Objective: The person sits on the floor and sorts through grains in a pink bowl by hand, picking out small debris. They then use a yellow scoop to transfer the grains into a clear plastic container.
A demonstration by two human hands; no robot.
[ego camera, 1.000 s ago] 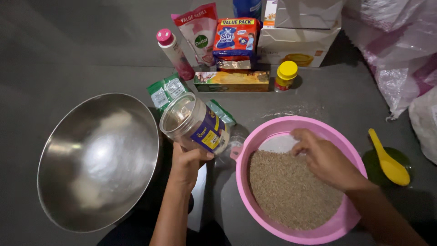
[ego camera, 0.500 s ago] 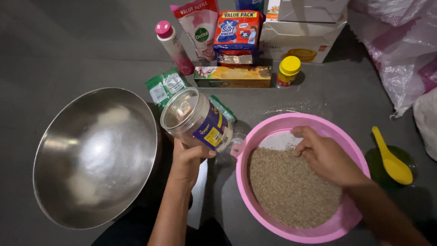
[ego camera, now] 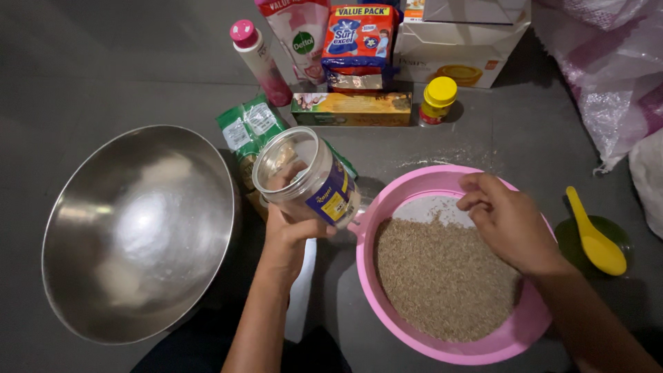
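Note:
My left hand (ego camera: 289,235) grips a clear plastic jar (ego camera: 307,176) with a blue and yellow label, its open mouth tilted up and to the left. To its right stands a pink tub (ego camera: 394,314) holding brown grain (ego camera: 442,276). My right hand (ego camera: 507,221) hovers over the far side of the grain with the fingers curled together; I cannot tell whether grain is pinched in them. A bare patch of the tub's bottom shows just beyond the fingers.
A large steel bowl (ego camera: 138,228) lies at the left. Green packets (ego camera: 247,128) lie behind the jar. At the back stand a pink-capped bottle (ego camera: 257,61), pouches (ego camera: 356,38), a flat box (ego camera: 352,109) and a yellow-capped jar (ego camera: 438,100). A yellow scoop (ego camera: 595,235) rests at the right.
My right hand has lifted from the grain and drawn slightly right, fingers closing. The jar has shifted a little toward the tub.

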